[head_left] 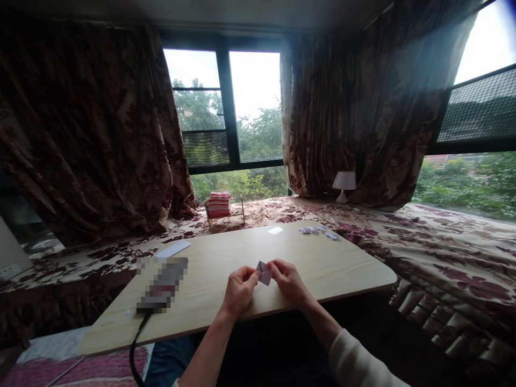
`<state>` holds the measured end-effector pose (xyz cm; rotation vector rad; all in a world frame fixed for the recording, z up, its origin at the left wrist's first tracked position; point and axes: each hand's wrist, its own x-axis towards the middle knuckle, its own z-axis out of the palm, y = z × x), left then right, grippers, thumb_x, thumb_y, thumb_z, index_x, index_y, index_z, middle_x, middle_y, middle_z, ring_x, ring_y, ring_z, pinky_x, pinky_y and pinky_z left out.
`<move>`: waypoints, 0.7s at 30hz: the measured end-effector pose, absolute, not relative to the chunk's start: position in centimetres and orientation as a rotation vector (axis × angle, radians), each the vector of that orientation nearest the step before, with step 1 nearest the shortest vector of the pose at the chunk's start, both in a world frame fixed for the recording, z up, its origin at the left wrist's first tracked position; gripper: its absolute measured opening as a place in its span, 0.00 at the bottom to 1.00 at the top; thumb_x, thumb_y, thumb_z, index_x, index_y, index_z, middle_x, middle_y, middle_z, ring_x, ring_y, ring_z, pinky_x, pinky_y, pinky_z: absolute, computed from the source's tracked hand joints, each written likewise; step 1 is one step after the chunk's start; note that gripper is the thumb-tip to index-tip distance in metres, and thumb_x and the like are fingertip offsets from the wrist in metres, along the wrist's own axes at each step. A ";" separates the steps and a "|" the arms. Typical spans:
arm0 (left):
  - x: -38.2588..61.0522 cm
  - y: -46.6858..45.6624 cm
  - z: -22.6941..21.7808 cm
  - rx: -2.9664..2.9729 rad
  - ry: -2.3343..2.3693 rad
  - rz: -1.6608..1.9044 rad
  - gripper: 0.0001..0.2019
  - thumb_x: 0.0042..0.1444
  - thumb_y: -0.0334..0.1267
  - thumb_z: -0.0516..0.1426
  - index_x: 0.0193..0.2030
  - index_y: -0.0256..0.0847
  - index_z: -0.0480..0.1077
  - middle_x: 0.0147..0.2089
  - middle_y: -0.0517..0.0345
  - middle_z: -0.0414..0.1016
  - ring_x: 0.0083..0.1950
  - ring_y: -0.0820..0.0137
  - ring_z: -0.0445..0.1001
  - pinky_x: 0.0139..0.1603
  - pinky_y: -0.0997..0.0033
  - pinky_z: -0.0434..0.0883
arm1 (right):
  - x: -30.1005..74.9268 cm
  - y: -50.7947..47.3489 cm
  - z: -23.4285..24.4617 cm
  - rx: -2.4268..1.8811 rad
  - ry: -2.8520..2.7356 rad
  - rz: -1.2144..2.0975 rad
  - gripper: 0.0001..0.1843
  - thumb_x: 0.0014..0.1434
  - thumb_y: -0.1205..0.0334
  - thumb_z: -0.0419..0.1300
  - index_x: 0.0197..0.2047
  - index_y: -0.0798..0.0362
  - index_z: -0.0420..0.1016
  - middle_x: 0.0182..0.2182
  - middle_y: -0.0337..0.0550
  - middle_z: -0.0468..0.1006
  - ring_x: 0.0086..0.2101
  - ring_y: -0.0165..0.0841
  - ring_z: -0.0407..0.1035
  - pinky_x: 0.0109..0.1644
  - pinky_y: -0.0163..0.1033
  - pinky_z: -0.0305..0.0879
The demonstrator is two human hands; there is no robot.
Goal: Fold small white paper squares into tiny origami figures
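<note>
Pale lilac-white paper, one small folded piece [265, 273]: held just above the near edge of the light wooden table [322, 263], pinched at 9 o'clock by the left hand [238, 290] and at 3 o'clock by the right hand [288, 279]. Both hands are closed to a fingertip pinch, nothing else being held. The piece appears part-folded, its creases not yet finished.

A blurred dark object [163, 285] with a black cable [137, 344] is logged at 9 o'clock. A flat white sheet [173, 249] is seen at 10 o'clock and a flat slip [275, 230] at 12, both apparently unworked. Crumpled or folded scraps [318, 230] at 1 o'clock are judged done. A striped cloth stack [219, 204] lies beyond at 11, and a lamp [344, 183] at 1.
</note>
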<state>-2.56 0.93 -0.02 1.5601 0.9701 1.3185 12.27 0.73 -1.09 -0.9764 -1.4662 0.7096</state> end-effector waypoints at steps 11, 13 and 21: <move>-2.6 0.9 -0.1 1.593 0.961 1.246 0.11 0.46 0.41 0.61 0.22 0.35 0.73 0.20 0.60 0.69 0.24 0.74 0.63 0.26 0.75 0.59 | 12.3 1.1 -1.5 -0.969 -1.532 0.737 0.15 0.57 0.52 0.55 0.28 0.54 0.69 0.23 0.38 0.71 0.26 0.30 0.64 0.31 0.35 0.62; -2.5 1.0 -0.2 1.593 0.958 1.239 0.10 0.47 0.41 0.61 0.23 0.35 0.73 0.22 0.59 0.70 0.25 0.73 0.65 0.28 0.75 0.61 | 12.3 1.1 -1.7 -0.977 -1.541 0.735 0.14 0.58 0.53 0.55 0.28 0.55 0.70 0.24 0.39 0.72 0.27 0.30 0.65 0.31 0.35 0.62; -2.6 1.4 -0.6 1.545 0.985 1.317 0.08 0.47 0.39 0.60 0.24 0.36 0.71 0.23 0.61 0.69 0.27 0.74 0.64 0.28 0.75 0.62 | 12.1 1.2 -2.1 -0.998 -1.616 0.709 0.12 0.56 0.56 0.57 0.27 0.55 0.72 0.23 0.39 0.73 0.26 0.30 0.65 0.31 0.35 0.61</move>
